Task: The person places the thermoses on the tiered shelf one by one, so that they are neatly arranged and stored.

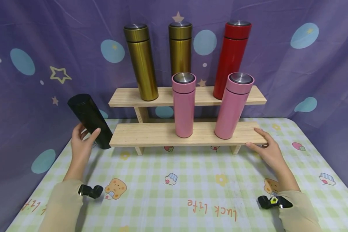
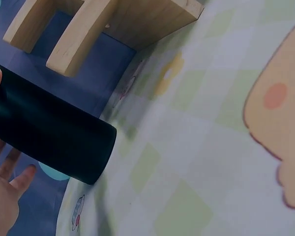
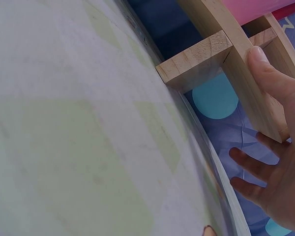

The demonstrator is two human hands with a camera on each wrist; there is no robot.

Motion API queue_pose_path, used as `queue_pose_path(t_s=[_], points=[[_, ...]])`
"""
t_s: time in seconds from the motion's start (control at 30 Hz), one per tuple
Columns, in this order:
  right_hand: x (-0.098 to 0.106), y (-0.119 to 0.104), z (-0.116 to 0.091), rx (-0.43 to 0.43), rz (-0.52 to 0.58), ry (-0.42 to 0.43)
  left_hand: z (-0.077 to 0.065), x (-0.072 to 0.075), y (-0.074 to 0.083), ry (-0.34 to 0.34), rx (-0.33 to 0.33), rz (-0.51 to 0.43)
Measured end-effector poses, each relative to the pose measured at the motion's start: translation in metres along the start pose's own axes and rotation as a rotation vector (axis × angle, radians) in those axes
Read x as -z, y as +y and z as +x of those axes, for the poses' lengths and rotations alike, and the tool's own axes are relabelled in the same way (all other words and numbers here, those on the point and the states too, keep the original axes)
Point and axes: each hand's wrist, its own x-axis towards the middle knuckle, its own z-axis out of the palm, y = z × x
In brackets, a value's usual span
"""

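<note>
My left hand point(image 1: 82, 141) grips a black thermos bottle point(image 1: 94, 124), its thumb on the near side and fingers round the far side. The bottle leans with its top to the left, and its lower end is beside the left end of the two-tier wooden shelf point(image 1: 145, 137). In the left wrist view its base point(image 2: 103, 155) is close over the tablecloth. My right hand point(image 1: 268, 149) holds the right end of the lower board between thumb and index finger; in the right wrist view the thumb point(image 3: 265, 66) presses the front edge while other fingers spread below.
On the lower board stand two pink thermos bottles point(image 1: 184, 109) point(image 1: 233, 108). Behind them, two gold bottles point(image 1: 142, 64) point(image 1: 180, 51) and a red one point(image 1: 232, 61) stand on the upper board. A checked tablecloth point(image 1: 197, 180) covers the table; a purple curtain point(image 1: 75, 48) hangs behind.
</note>
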Motion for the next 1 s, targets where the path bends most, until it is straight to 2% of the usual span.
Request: queue_pose_path(t_s=[0.17, 0.47, 0.63, 1.0], points=[[0.000, 0.000, -0.001, -0.002, -0.010, -0.001, 0.007, -0.004, 0.000, -0.005, -0.006, -0.001], [0.000, -0.001, -0.001, -0.001, -0.022, 0.003, 0.011, -0.009, 0.000, 0.008, -0.016, 0.023], [0.000, -0.001, 0.000, -0.002, -0.022, 0.006, 0.012, -0.011, -0.002, 0.012, -0.005, 0.035], [0.000, 0.000, 0.000, 0.005, -0.017, 0.004, 0.008, -0.010, 0.000, 0.054, -0.030, 0.053]])
